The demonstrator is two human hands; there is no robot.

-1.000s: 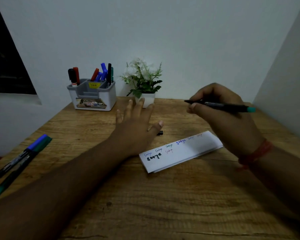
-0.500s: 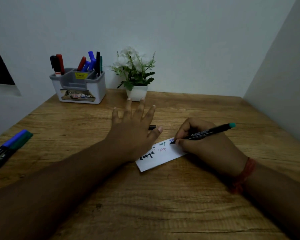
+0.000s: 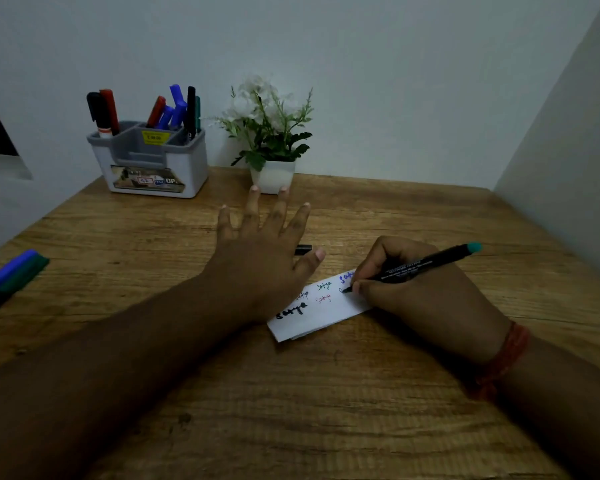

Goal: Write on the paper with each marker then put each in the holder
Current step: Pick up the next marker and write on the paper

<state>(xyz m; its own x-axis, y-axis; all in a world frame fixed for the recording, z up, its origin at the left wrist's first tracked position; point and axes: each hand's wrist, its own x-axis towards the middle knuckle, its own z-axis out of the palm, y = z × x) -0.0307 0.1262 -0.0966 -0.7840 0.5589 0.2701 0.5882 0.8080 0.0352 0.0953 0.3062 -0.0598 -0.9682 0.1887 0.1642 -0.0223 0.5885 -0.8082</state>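
A folded white paper (image 3: 321, 313) with several coloured written words lies mid-table. My right hand (image 3: 426, 296) grips a black marker with a teal end (image 3: 423, 263); its tip touches the paper's right part. My left hand (image 3: 264, 258) lies flat with fingers spread on the paper's left end, holding nothing. A black cap (image 3: 302, 249) peeks out by my left thumb. A grey-and-white holder (image 3: 153, 168) at the back left carries several markers. A blue marker (image 3: 9, 268) and a green marker (image 3: 23, 277) lie at the left table edge.
A small white pot with a green and white plant (image 3: 271, 143) stands at the back, right of the holder. Walls close the table in at the back and the right. Bare wooden table (image 3: 326, 410) stretches in front of the paper.
My right hand came down from the air onto the paper and the marker tip now touches it. My left hand stayed flat on the paper. The view shifted slightly.
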